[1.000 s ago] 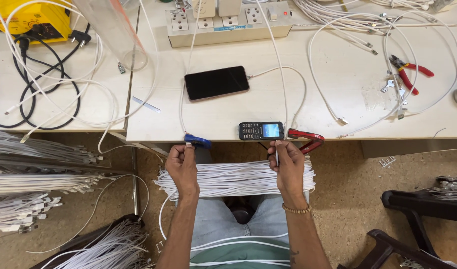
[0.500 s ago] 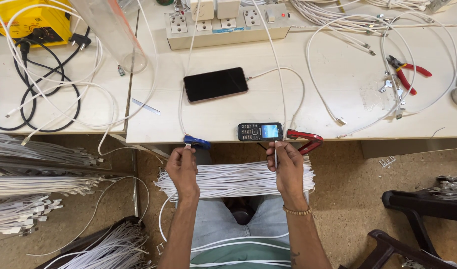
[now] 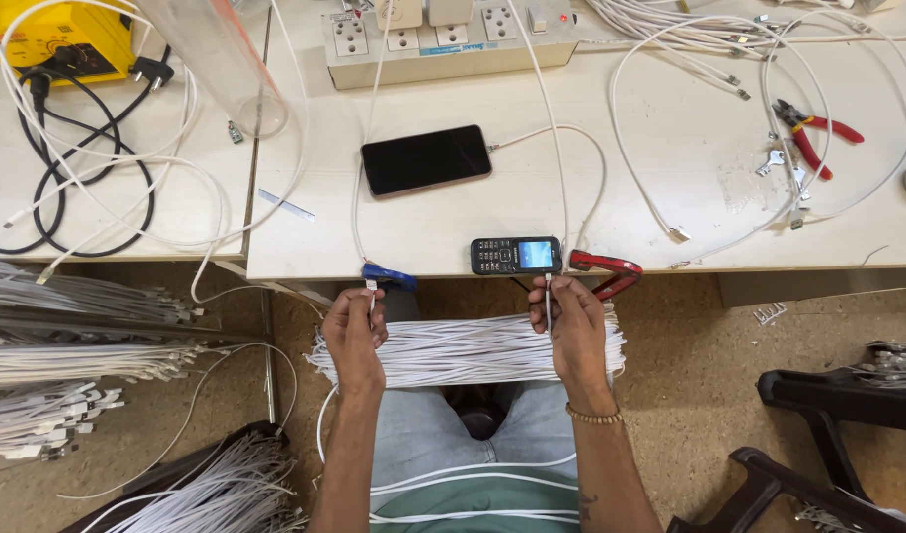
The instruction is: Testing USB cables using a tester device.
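Here, left hand (image 3: 354, 334) pinching a white cable end, right hand (image 3: 577, 326) closed on another, both resting on a cable bundle (image 3: 468, 350) across the lap, keypad phone (image 3: 517, 256) at the table (image 3: 670, 148) edge just above.

Both forearms are bare, without sleeves. A thin beaded brown bracelet (image 3: 593, 418) circles the right wrist, lower middle of the frame. Pale grey-blue trousers (image 3: 428, 434) cover the lap above a green white-striped shirt (image 3: 472, 503).
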